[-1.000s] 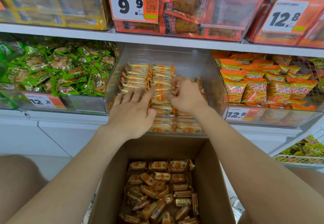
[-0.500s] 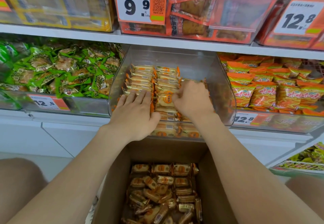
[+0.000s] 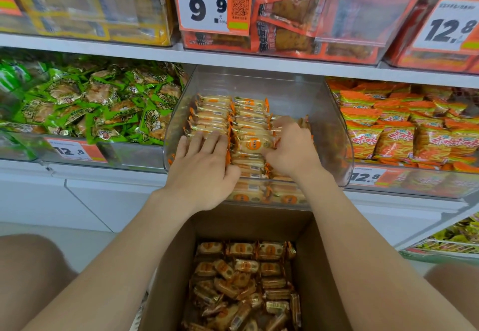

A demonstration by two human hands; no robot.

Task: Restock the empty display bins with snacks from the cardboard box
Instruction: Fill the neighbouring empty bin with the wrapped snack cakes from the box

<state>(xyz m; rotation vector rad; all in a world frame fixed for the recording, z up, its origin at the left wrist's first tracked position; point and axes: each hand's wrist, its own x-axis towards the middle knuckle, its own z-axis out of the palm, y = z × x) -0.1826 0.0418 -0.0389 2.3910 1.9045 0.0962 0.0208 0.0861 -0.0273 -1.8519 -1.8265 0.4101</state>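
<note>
Barely shifted: left hand, fingers flat on cream-orange snacks; right hand gripping one.

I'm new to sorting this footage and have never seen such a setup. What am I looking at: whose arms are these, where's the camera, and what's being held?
There is no machine here. A person wears one camera on the head, looking forward and down, so the hands in view are their own. They face shop shelves. In the middle sits a clear bin, partly filled with neat rows of small orange-and-cream packs. The left hand lies flat on the left row, fingers straight, holding nothing. The right hand has its fingers curled round packs in the right row. Below, an open cardboard box holds more of the same packs, lying loose. The bin to the left holds green packs, and the one to the right holds orange bags.
</note>
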